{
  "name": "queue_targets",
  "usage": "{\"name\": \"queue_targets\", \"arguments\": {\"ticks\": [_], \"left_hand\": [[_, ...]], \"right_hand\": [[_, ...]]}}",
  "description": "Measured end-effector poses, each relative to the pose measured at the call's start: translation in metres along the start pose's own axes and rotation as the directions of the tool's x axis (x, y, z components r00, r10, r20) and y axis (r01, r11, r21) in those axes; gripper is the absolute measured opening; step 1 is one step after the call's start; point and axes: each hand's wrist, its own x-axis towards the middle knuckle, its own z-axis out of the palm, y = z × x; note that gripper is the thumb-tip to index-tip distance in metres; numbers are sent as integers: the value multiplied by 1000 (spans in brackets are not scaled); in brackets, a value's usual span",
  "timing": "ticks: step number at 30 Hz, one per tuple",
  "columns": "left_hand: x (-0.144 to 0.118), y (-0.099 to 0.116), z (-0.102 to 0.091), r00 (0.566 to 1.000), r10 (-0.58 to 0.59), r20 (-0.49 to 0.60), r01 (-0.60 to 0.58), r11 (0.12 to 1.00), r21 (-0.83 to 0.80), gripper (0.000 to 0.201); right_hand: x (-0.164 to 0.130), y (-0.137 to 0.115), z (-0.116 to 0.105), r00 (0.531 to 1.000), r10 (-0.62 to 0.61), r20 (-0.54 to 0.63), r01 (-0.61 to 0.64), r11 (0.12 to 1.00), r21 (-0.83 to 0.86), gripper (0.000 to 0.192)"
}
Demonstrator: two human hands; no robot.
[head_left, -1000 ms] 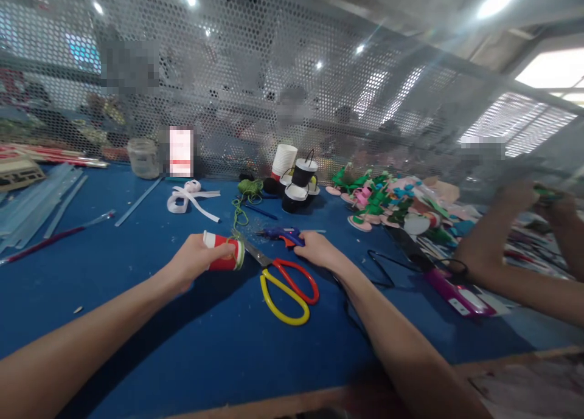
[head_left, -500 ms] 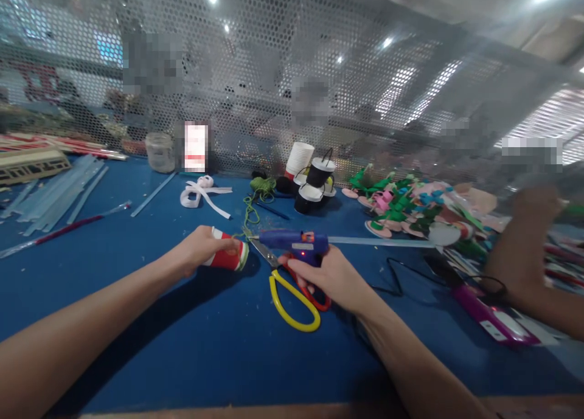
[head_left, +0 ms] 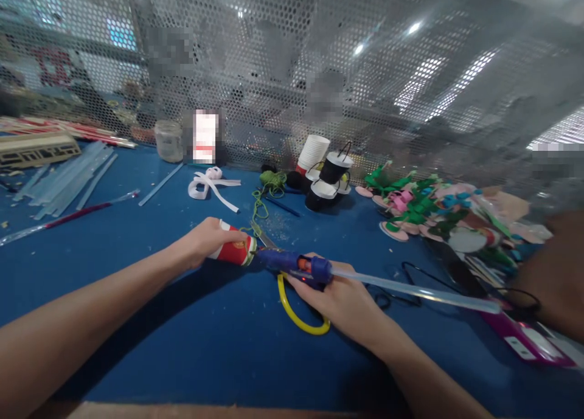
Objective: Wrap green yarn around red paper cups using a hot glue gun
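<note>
On the blue table [head_left: 137, 322], near its middle, the left hand [head_left: 207, 239] lies over a small red paper cup [head_left: 235, 250] that rests on its side, rim pointing right. Its fingers are curled around the cup's body, closed on it from above, with the thumb side hidden behind the cup. The right hand [head_left: 340, 297] grips a blue glue gun [head_left: 292, 264], fingers wrapped tight about the handle; whether a finger presses the trigger cannot be told. The gun's nozzle points left and sits right at the cup's rim, touching it or very nearly so. A long clear glue stick [head_left: 410, 290] juts from the back of the gun toward the right, passing over a black cord [head_left: 413, 270].

Under the right hand lie scissors [head_left: 301, 312] with a yellow handle loop showing, blades reaching up toward the cup. Green string [head_left: 262, 203] trails from behind the cup to a small green bundle farther back. Beyond it stand black and white cups [head_left: 326, 179], and a white ribbon bow [head_left: 207, 185] lies to their left. A heap of coloured foam pieces [head_left: 429, 209] fills the right side, and spare glue sticks [head_left: 68, 176] lie far left. Another person's forearm [head_left: 552, 279] rests at the right edge.
</note>
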Motion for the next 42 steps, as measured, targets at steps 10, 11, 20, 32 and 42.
{"name": "queue_targets", "arguments": {"ticks": [10, 11, 20, 32, 42], "left_hand": [[0, 1, 1, 1000, -17, -24, 17, 1000, 14, 29], [0, 1, 1, 999, -18, -29, 18, 1000, 11, 28], [0, -1, 1, 999, -23, -39, 23, 1000, -17, 27], [2, -2, 1, 999, -22, -40, 21, 1000, -7, 28], [-1, -2, 1, 1000, 12, -18, -12, 1000, 8, 26]], "right_hand": [[-3, -4, -3, 999, 25, 29, -25, 1000, -6, 11], [-3, -5, -3, 999, 27, 31, -27, 1000, -7, 12], [-3, -8, -5, 998, 47, 37, -48, 999, 9, 14], [-4, -11, -4, 998, 44, 39, -44, 999, -3, 13], [-3, -4, -1, 999, 42, 1, -42, 999, 1, 10]]}}
